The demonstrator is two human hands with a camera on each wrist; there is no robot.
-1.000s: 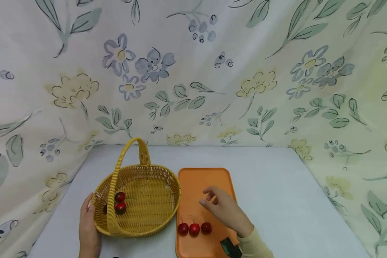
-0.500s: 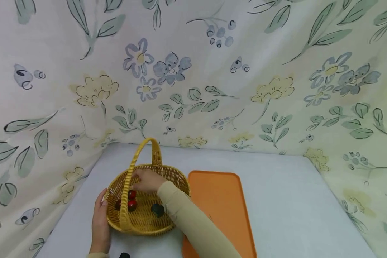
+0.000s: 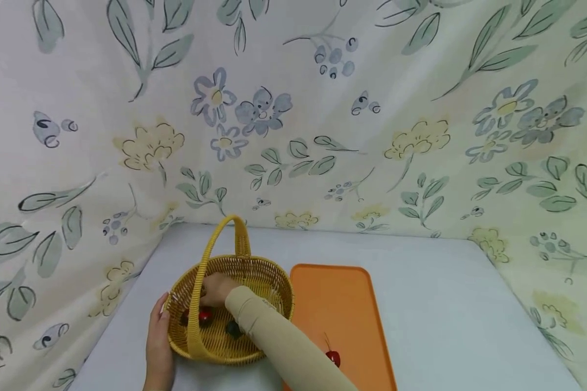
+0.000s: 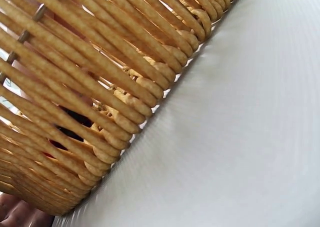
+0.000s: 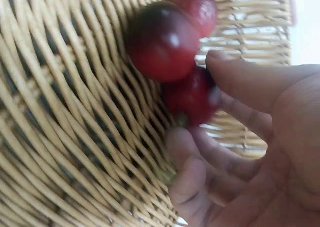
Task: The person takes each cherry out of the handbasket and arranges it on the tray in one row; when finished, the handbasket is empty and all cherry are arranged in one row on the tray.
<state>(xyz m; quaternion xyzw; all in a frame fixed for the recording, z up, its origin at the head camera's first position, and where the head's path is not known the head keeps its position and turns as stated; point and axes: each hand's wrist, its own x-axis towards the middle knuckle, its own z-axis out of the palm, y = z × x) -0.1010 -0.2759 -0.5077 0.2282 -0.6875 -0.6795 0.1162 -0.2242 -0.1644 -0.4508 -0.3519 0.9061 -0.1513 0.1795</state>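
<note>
In the head view, a yellow wicker basket point(image 3: 225, 355) with a tall handle stands on the left. My left hand point(image 3: 159, 345) grips its left side; some fingers point(image 4: 20, 212) show beyond the weave in the left wrist view. My right hand point(image 3: 217, 289) is inside the basket, partly behind the handle. Up close, thumb and fingers of the right hand point(image 5: 250, 152) curl round a dark red cherry point(image 5: 192, 97). Another cherry point(image 5: 162, 42) lies against it, and a third point(image 5: 200, 12) is behind. One red cherry point(image 3: 333, 357) lies on the orange tray point(image 3: 337, 304).
The tray stands just right of the basket, its near left part hidden under my right sleeve point(image 3: 288, 345). A dark object point(image 3: 233, 329) shows beside the right wrist. Floral cloth point(image 3: 323, 119) hangs behind the white table point(image 3: 435, 309).
My right hand has gone from above the tray into the basket and reached lower there. Three cherries showed on the tray at first; one shows now. The head view has shifted.
</note>
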